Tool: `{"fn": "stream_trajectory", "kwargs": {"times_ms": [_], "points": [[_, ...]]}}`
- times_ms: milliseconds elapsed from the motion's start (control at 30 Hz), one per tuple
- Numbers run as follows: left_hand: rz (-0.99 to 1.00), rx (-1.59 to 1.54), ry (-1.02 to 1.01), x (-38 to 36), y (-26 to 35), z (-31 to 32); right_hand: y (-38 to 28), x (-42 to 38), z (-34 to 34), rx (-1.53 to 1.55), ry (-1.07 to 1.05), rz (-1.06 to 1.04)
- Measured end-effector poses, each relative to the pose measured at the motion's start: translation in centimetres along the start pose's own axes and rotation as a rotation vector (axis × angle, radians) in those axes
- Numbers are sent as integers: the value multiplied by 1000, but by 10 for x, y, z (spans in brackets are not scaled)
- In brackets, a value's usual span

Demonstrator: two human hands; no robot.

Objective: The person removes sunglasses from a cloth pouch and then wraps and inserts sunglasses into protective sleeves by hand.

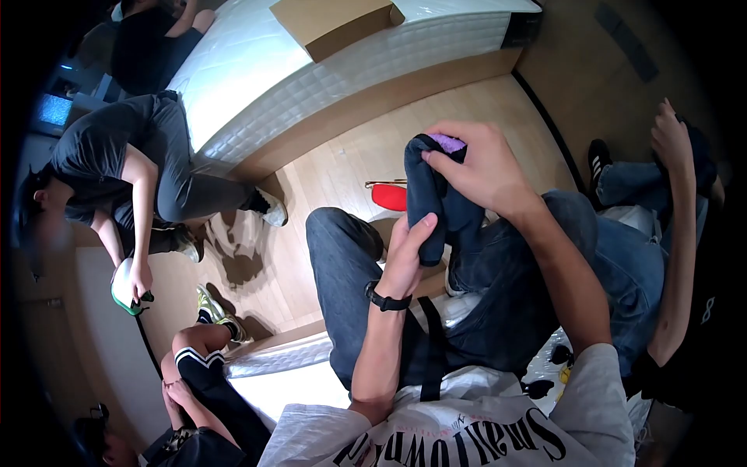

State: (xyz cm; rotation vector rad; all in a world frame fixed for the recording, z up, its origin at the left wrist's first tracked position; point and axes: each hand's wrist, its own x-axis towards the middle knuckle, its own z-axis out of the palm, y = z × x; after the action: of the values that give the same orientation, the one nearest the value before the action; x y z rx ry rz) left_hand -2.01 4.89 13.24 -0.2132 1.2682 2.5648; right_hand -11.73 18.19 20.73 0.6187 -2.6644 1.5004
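A dark cloth piece (436,206) with a purple fuzzy patch (447,143) at its top is held up above my lap. My right hand (486,167) pinches its upper part beside the purple patch. Lower down, my left hand (411,243), with a black watch on the wrist, grips the cloth's left edge between thumb and fingers. Behind the cloth on the floor lies a red object (389,198) with a thin bar along its top, partly hidden by the cloth.
A mattress (257,93) carries a cardboard box (334,27). At left, a bent-over person (117,163) holds a white and green object (124,286). Another person sits lower left (204,389). A co-worker's arm (678,233) is close on the right. Sunglasses (537,388) lie beside me.
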Motion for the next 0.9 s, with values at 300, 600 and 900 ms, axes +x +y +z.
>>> {"fn": "stream_trajectory", "kwargs": {"times_ms": [300, 600, 900], "points": [[-21, 32, -54, -3, 4, 10, 1, 3, -1, -53, 157, -42], [0, 43, -267, -7, -9, 12, 8, 10, -10, -46, 370, -27], [-177, -71, -107, 4, -16, 13, -8, 1, -13, 289, -54, -123]]}}
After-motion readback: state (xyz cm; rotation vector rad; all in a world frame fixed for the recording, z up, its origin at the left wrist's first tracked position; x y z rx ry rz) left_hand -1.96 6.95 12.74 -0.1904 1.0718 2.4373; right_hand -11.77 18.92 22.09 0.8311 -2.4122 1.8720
